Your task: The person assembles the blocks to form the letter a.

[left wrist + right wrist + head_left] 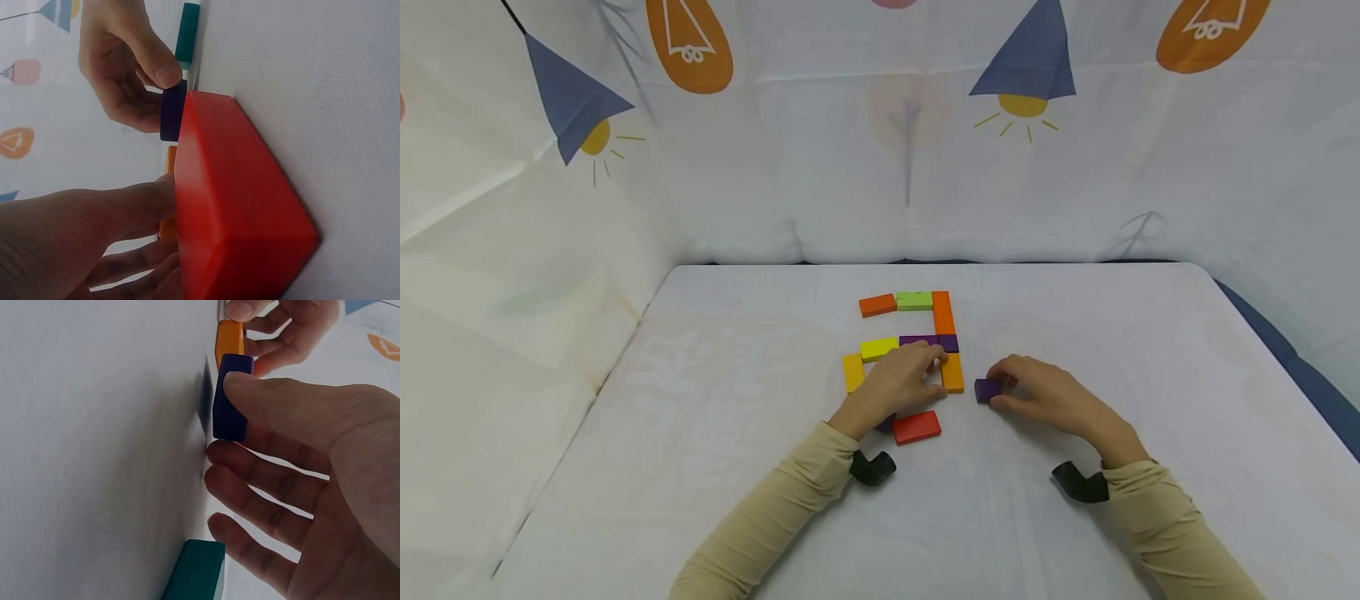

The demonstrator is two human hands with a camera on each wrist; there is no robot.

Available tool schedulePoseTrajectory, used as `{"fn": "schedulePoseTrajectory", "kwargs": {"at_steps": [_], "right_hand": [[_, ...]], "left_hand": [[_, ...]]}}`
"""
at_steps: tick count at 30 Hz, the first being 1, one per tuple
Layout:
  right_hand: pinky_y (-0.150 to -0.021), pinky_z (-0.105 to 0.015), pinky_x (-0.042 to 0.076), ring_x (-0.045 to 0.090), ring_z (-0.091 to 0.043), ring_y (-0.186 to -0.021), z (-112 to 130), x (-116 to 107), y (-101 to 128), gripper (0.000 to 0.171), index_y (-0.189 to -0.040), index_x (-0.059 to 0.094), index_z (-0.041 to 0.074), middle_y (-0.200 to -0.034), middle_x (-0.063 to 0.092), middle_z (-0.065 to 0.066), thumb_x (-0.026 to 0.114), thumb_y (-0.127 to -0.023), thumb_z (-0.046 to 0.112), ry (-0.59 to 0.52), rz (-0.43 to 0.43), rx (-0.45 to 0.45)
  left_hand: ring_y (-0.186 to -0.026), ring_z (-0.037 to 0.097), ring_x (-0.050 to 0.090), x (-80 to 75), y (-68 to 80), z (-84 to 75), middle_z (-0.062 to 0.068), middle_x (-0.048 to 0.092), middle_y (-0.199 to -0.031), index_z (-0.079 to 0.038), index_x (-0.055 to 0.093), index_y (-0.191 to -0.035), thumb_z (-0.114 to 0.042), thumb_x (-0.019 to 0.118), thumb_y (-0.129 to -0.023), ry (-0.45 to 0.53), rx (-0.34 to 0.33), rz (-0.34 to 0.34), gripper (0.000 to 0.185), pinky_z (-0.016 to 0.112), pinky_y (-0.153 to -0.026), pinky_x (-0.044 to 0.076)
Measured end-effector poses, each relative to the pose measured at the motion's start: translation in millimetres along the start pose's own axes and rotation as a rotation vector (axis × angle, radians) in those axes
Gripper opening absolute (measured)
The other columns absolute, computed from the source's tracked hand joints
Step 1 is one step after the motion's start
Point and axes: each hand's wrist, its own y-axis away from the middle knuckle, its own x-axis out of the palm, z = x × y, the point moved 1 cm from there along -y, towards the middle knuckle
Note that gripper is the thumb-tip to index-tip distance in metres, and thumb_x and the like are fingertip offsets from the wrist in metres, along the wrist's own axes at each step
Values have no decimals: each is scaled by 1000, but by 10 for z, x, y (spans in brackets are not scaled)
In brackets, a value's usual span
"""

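1. We judge this to be mid-placement: our right hand point(1060, 398) pinches a small purple block point(987, 389) between thumb and fingers, on the table point(715, 417) at about 3 o'clock of the block pattern.
2. Our left hand point(898, 379) rests with loosely curled fingers on the pattern beside the orange block point(953, 372), gripping nothing.
3. A red block point(917, 427) lies at 6 o'clock.
4. Next likely calls for sliding purple toward 9 o'clock, flush against orange.
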Motion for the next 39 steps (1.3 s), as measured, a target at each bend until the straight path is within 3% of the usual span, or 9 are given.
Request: {"fn": "schedulePoseTrajectory", "kwargs": {"at_steps": [29, 39], "right_hand": [[-76, -30, 48, 55, -7, -83, 111, 55, 17, 33, -103, 57, 17, -91, 59, 8, 68, -76, 31, 8, -47, -51], [-77, -30, 48, 55, -9, -84, 163, 67, -3, 34, -104, 57, 16, -93, 59, 6, 67, -77, 33, 8, -30, -40]], "left_hand": [[-76, 9, 48, 30, -3, -4, -4, 54, -89, -19, 53, -117, -38, 66, -76, 14, -37, -5, 46, 19, -68, 41], [-77, 9, 49, -42, 32, 20, -2, 56, -95, -19, 50, -122, -30, 61, -82, 54, -25, 27, 43, 18, -68, 43]]}}
